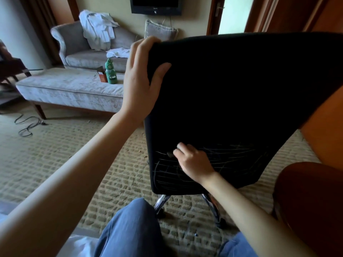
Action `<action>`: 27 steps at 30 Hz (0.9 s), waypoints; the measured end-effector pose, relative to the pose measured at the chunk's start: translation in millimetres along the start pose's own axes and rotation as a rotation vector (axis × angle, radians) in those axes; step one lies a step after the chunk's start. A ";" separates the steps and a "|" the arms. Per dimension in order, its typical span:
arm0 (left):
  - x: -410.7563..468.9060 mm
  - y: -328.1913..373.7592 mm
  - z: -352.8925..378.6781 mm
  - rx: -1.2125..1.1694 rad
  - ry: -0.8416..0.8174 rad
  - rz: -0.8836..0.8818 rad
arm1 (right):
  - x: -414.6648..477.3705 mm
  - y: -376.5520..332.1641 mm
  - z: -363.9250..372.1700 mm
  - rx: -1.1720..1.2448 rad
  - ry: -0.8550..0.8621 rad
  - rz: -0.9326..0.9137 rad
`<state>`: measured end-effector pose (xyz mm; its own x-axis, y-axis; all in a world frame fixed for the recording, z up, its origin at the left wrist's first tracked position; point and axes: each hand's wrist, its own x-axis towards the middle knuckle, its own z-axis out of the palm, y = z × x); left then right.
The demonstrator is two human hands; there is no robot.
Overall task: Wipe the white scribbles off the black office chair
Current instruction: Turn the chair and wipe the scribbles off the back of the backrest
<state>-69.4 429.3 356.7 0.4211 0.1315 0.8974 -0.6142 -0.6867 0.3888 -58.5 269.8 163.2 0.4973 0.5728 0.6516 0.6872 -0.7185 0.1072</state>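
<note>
The black office chair (pixel 232 89) stands with its backrest facing me, filling the middle and right. White scribbles (pixel 232 154) cross the lower part of the backrest. My left hand (pixel 143 78) grips the backrest's top left corner, fingers over the edge and thumb on the near face. My right hand (pixel 193 162) is low on the backrest among the scribbles, fingers curled round a small dark object (pixel 169 154) pressed to the fabric; what it is cannot be told. The chrome chair base (pixel 163 201) shows below.
A grey sofa (pixel 74 84) stands at the left with a green bottle (pixel 110 73), a small orange box (pixel 102 76) and white clothes (pixel 98 28). A black cable (pixel 27 125) lies on the patterned carpet. A round dark wooden table (pixel 311 201) is close at the right. My knees are at the bottom.
</note>
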 end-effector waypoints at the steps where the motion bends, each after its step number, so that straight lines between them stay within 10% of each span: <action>1: -0.1 -2.0 0.3 0.009 0.013 -0.001 | 10.6 6.4 -14.7 -0.002 0.081 0.011; 5: -2.5 -5.1 4.2 0.046 0.060 -0.002 | 34.2 31.0 -60.2 -0.007 0.368 0.042; 13: -3.4 27.7 27.5 0.403 0.090 0.211 | -26.5 24.9 5.5 -0.081 -0.112 -0.040; 21: 3.3 69.1 67.1 0.390 0.056 0.313 | 0.9 62.4 -62.1 -0.084 0.283 0.035; 27: 8.0 61.9 58.8 0.382 0.014 0.323 | -48.9 66.6 -4.2 -0.093 -0.054 0.015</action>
<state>-64.8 345.8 375.7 0.2389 -0.1235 0.9632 -0.4220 -0.9065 -0.0115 -39.2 192.3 141.6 0.5366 0.5806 0.6124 0.6285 -0.7592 0.1691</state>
